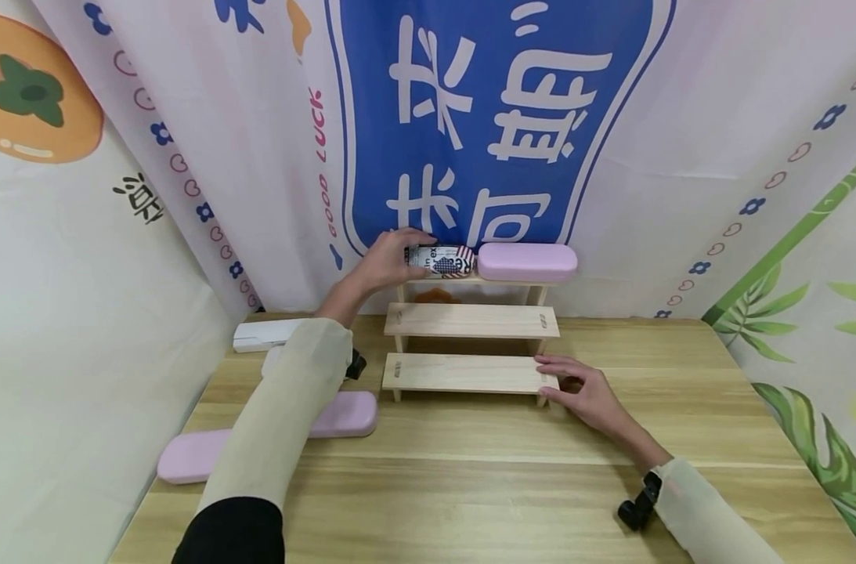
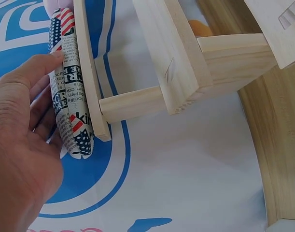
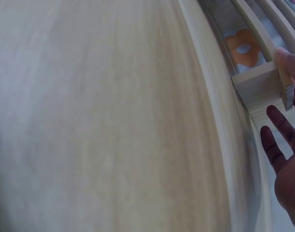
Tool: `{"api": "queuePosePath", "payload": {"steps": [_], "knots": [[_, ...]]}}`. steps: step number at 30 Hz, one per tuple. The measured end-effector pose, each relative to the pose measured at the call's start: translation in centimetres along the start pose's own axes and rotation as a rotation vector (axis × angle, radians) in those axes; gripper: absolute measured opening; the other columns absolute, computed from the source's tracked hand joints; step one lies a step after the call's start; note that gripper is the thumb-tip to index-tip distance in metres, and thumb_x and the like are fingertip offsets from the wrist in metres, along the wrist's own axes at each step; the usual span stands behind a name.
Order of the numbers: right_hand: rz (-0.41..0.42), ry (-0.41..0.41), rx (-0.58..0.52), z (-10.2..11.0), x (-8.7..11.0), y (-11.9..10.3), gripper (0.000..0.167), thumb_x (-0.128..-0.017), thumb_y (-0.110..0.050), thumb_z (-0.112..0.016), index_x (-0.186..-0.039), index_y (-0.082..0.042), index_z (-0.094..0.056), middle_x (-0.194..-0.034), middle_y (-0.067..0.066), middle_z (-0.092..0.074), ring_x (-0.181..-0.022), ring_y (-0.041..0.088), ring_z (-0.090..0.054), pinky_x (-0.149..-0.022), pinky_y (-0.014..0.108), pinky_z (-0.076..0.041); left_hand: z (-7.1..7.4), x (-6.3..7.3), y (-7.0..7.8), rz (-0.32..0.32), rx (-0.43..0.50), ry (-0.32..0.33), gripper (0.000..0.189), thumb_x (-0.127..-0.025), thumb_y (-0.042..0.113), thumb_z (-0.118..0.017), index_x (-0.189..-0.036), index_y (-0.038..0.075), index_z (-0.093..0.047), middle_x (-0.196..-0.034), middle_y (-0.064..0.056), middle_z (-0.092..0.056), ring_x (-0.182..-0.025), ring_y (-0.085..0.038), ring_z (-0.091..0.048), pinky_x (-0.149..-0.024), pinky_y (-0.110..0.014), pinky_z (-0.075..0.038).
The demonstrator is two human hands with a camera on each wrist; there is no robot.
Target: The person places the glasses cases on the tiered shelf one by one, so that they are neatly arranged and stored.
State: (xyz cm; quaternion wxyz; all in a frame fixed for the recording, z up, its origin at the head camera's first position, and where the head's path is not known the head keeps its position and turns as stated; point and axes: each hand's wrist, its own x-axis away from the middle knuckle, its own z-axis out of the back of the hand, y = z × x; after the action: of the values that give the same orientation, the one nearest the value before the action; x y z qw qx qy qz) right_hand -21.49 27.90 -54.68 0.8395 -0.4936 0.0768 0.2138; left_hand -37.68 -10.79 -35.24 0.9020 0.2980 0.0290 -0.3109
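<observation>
A three-tier wooden step rack [image 1: 472, 321] stands against the printed cloth. On its top tier, my left hand [image 1: 387, 262] grips a glasses case with a newspaper-and-flag print [image 1: 445, 261]. The left wrist view shows the thumb on the near face of that printed case [image 2: 70, 87], the other fingers round behind it; its outer end sticks out past the board. Touching or close to its right end is a pink glasses case [image 1: 527, 262]. My right hand [image 1: 583, 392] holds the right end of the lowest tier, thumb [image 3: 288, 60] on the front edge, some fingers spread.
Another pink case [image 1: 343, 415] lies on the wooden table [image 1: 470, 486] at the left, partly behind my left sleeve. Behind it is a white case [image 1: 261, 335], with another pale object partly covered by the arm. A patterned cloth [image 1: 279, 157] hangs right behind the rack.
</observation>
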Motion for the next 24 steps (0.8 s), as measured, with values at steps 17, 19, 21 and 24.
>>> {"api": "queuePosePath", "payload": {"steps": [17,19,21,24], "knots": [[-0.006,-0.004,0.008,0.3,-0.1,-0.3,0.036,-0.092,-0.011,-0.084,-0.127,-0.016,-0.077,-0.145,0.004,-0.066,-0.132,0.002,-0.058,-0.089,0.018,-0.056,1.2,1.6,1.3,-0.112,-0.005,0.05,0.059,-0.09,0.017,-0.086,-0.143,0.003,-0.065,-0.147,-0.018,-0.062,-0.139,-0.038,-0.055,-0.117,-0.054,-0.044],[-0.001,-0.004,0.013,0.3,-0.1,-0.3,0.036,-0.092,-0.012,-0.084,-0.127,-0.016,-0.077,-0.145,0.004,-0.066,-0.131,0.003,-0.059,-0.088,0.018,-0.056,1.4,2.0,1.4,-0.117,-0.012,0.055,0.059,-0.09,0.017,-0.086,-0.143,0.003,-0.065,-0.147,-0.019,-0.061,-0.139,-0.038,-0.055,-0.117,-0.054,-0.044],[0.001,-0.006,0.015,0.2,-0.1,-0.2,0.036,-0.092,-0.012,-0.084,-0.127,-0.016,-0.077,-0.146,0.004,-0.066,-0.131,0.003,-0.058,-0.088,0.018,-0.056,1.6,2.6,1.4,-0.112,-0.01,0.06,0.059,-0.09,0.016,-0.086,-0.143,0.003,-0.065,-0.149,-0.019,-0.06,-0.14,-0.039,-0.054,-0.118,-0.056,-0.043],[0.001,-0.005,0.011,0.2,-0.1,-0.2,0.036,-0.092,-0.012,-0.084,-0.127,-0.016,-0.077,-0.146,0.005,-0.066,-0.13,0.002,-0.058,-0.088,0.018,-0.056,1.9,3.4,1.5,-0.111,0.002,0.07,0.059,-0.088,0.015,-0.087,-0.143,0.003,-0.065,-0.149,-0.019,-0.06,-0.142,-0.04,-0.052,-0.122,-0.056,-0.038]]}}
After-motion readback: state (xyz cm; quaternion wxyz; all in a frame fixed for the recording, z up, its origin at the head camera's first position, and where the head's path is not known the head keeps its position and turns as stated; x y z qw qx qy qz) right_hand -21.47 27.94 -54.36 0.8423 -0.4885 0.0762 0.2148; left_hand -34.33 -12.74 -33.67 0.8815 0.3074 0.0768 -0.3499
